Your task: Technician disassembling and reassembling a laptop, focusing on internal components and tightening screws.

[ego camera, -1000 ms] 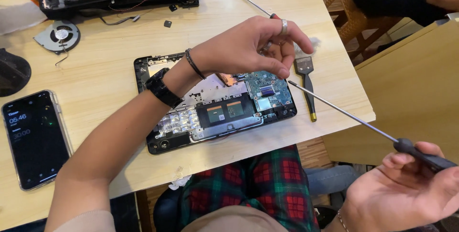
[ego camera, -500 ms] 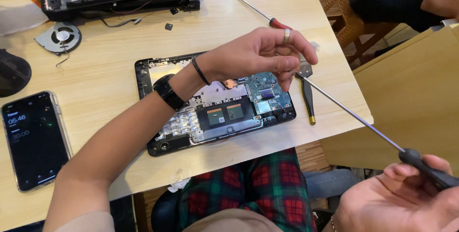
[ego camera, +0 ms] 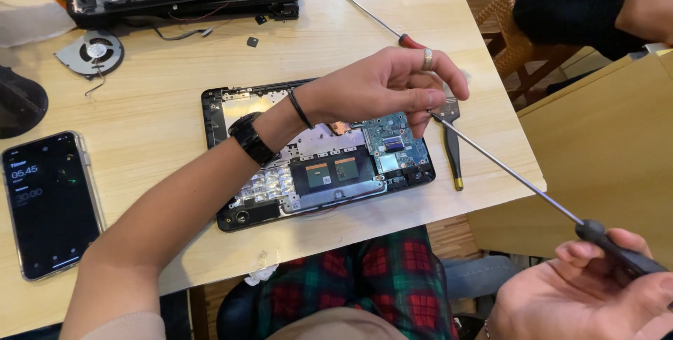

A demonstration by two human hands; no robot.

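Both our hands on one long screwdriver (ego camera: 512,175) above the opened laptop base (ego camera: 315,154).

Our left hand (ego camera: 389,87) pinches its tip over the circuit board (ego camera: 392,145); our right hand (ego camera: 589,291) grips the black handle beyond the tabletop (ego camera: 161,66).

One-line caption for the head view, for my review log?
Left hand pinches the tip of a long screwdriver held by the right hand, above an opened laptop base on a wooden table.

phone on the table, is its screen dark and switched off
No, the phone lies face up on the table with its screen lit, showing pale digits on black.
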